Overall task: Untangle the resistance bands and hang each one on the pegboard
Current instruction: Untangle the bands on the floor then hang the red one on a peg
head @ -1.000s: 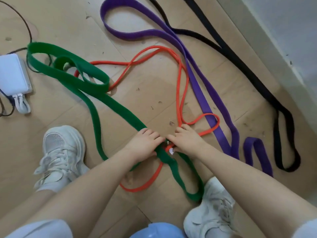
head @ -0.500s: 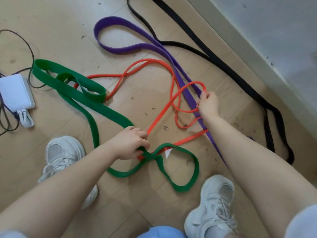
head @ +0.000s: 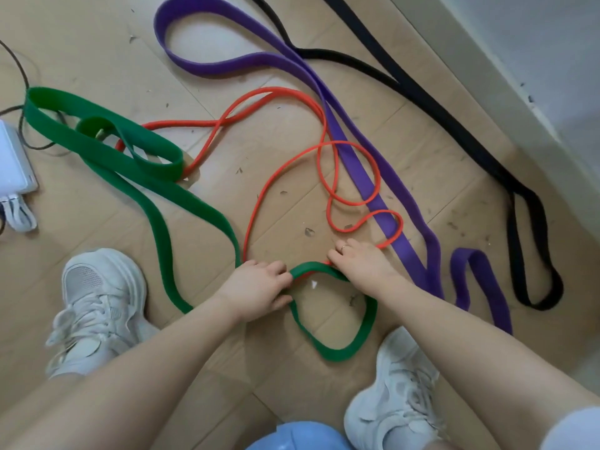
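Right at the green band's [head: 201, 211] near loop, between the two shoes, both hands work low on the floor [head: 227, 60]. Left hand [head: 259, 292] has its grip closed on the green band where the strands cross at the loop's neck; right hand [head: 360, 266] rests w/ fingers curled on the loop's top edge, where the orange band [head: 256, 209] slips under. Can't tell whether the right grip pinches green, orange or both, as the fingers hide it.

Orange runs away from the green loop in thin coils, crossing over the purple band [head: 350, 151] beyond the right hand, and also passes thru the far green fold near the white box [head: 13, 164]. Black band [head: 422, 92] lies farthest from the green loop, along the wall, looks free apart from touching purple.

Handling, my read: all flat rubbery straps, light, floppy, no stiffness, prob. grabby against each other, so dragging will cinch crossings rather than slide. Orange is thinnest, easiest to feed back thru. Best hold: pinch orange just beside the green neck, keep green loop held open w/ the other hand. No pegboard in view.
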Motion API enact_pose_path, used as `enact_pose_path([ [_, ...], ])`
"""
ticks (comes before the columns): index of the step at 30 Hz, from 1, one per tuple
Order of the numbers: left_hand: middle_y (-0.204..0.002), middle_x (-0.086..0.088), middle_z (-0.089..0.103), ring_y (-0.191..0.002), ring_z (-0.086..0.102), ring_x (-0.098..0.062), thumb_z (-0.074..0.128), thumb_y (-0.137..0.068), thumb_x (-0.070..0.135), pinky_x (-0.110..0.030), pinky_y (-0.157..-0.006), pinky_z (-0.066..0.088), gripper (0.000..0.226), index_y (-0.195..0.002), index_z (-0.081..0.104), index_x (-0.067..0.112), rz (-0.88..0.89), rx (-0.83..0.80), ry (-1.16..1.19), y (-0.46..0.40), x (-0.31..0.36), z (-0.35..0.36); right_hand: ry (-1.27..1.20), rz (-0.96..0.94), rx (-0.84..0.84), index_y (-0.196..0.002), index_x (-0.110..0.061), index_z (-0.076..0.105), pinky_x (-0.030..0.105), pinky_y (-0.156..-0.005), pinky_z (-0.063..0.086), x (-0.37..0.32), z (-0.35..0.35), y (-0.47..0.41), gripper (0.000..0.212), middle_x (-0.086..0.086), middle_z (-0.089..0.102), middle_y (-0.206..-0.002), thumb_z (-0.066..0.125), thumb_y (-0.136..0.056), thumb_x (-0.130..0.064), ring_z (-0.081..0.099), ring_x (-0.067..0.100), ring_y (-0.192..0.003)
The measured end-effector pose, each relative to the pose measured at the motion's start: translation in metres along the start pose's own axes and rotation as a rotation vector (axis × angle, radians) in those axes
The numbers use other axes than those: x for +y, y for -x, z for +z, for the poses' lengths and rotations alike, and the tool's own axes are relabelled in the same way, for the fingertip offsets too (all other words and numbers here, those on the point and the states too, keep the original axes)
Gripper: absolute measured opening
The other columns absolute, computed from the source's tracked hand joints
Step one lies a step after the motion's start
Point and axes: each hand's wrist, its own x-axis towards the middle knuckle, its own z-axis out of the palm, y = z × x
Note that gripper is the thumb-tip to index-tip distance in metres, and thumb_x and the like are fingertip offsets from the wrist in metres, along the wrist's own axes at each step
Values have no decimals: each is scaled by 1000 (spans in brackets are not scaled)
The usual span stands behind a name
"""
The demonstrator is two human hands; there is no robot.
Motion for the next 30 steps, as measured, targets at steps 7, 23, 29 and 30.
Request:
enact_pose_path([
  [7, -88, -6, 69, -76, 64, -25, 45, -79, 6, -27, -60, 47, 37, -114, 58, 4, -58, 258, 37, -24, 24, 9, -297, 270, 262, -105, -7, 47, 40, -65, 41, 15, -5, -18, 13, 13, 49, -109, 40, -96, -12, 54, 36, -97],
  [23, -123, -12, 54, -107, 56, -33, 40, -96, 29, -37, -78, 47, 32, -120, 51, 11, 136, -196, -131, -29, 88, -43, -160, 224, -82, -86, -18, 54, 37, -74, 52, 46, -20, 121, 13, 0, 59, -92, 51, -83, -6, 57, 23, -86],
  [29, -142, -5, 34, -124, 41, -26, 52, -90, 32, -35, -95, 39, 60, -142, 27, 17, 172, 10, -150, -46, 88, -66, -194, 310, -348, -77, -14, 58, 36, -73, 52, 38, 5, 157, 10, 4, 59, -93, 52, -83, -19, 56, 23, -83],
  [30, -148, -5, 27, -130, 35, -25, 55, -89, 33, -35, -99, 37, 69, -146, 19, 18, 180, -12, -135, -51, 93, -61, -223, 343, -352, -86, -13, 64, 35, -74, 51, 37, 10, 160, 19, 4, 60, -97, 53, -85, -30, 58, 24, -86],
])
